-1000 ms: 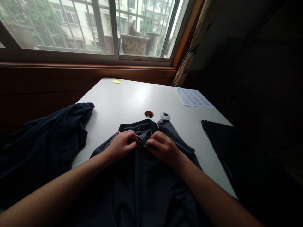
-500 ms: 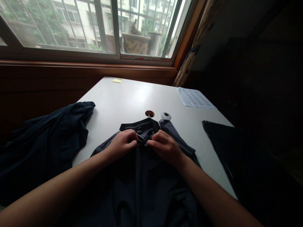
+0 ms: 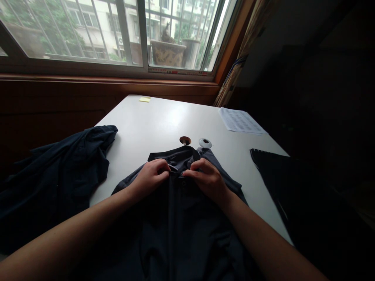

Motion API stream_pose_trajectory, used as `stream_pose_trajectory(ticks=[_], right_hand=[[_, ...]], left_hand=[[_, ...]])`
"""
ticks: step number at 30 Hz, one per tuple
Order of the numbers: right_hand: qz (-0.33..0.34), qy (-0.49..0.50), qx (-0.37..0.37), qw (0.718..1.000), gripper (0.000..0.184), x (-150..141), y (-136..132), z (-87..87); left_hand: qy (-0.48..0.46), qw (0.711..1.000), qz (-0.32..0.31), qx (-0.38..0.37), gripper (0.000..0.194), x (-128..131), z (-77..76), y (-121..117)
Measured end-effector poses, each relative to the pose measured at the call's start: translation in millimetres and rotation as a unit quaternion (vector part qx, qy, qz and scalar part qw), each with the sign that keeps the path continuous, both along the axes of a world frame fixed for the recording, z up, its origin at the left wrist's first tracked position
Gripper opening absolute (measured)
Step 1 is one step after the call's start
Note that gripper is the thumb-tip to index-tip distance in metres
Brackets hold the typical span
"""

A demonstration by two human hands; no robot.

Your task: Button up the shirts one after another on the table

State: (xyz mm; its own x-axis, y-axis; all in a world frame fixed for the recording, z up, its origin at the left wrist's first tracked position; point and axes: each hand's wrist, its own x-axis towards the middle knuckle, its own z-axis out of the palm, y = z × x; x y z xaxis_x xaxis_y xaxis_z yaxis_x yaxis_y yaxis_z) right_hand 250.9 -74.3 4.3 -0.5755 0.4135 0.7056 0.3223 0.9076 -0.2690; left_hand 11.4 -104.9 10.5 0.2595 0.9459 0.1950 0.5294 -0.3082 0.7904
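Note:
A dark navy polo shirt (image 3: 181, 226) lies spread on the white table (image 3: 164, 121), collar toward the window. My left hand (image 3: 150, 177) pinches the left edge of the shirt's placket just below the collar (image 3: 172, 154). My right hand (image 3: 206, 177) is closed on the right edge of the placket, fingertips almost touching the left hand's. A small button shows just below where the fingers meet.
A second dark garment (image 3: 58, 171) is heaped at the table's left edge. Another dark cloth (image 3: 275, 171) lies at the right. A printed sheet (image 3: 240, 121) and a yellow sticky note (image 3: 144, 99) lie farther back. A cable hole (image 3: 185, 140) and its cap (image 3: 205, 143) sit beyond the collar.
Both hands have crept slightly up the placket toward the collar, staying closed on the fabric. The shirt front lies a little flatter under them.

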Motion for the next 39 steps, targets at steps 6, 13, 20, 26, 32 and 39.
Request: stream_pose_trajectory(ticks=[6, 13, 20, 26, 32, 39], right_hand=[[-0.004, 0.007, -0.002, 1.000, 0.018, -0.5, -1.8, 0.8], [-0.017, 0.009, 0.003, 1.000, 0.019, 0.3, -3.5, 1.4], [0.000, -0.005, 0.016, 1.000, 0.021, -0.7, -4.7, 0.9], [0.005, 0.001, 0.004, 1.000, 0.020, -0.7, -4.3, -0.8], [0.019, -0.013, 0.017, 1.000, 0.025, 0.5, -4.5, -0.9], [0.019, -0.053, 0.066, 0.996, 0.028, 2.1, -5.3, 1.1]], left_hand=[[0.001, 1.000, -0.002, -0.004, 0.011, 0.4, 1.2, -0.3], [0.047, 0.994, -0.076, 0.060, 0.011, 0.1, -2.5, -4.3], [0.103, 0.983, -0.116, 0.097, 0.022, 3.4, -6.2, -9.9], [0.053, 0.987, -0.135, 0.070, 0.024, 0.7, -6.5, -4.7], [-0.027, 0.992, -0.122, -0.006, 0.021, -0.4, -1.2, -2.5], [-0.059, 0.991, -0.109, -0.041, 0.021, -0.3, 3.4, -3.1]])
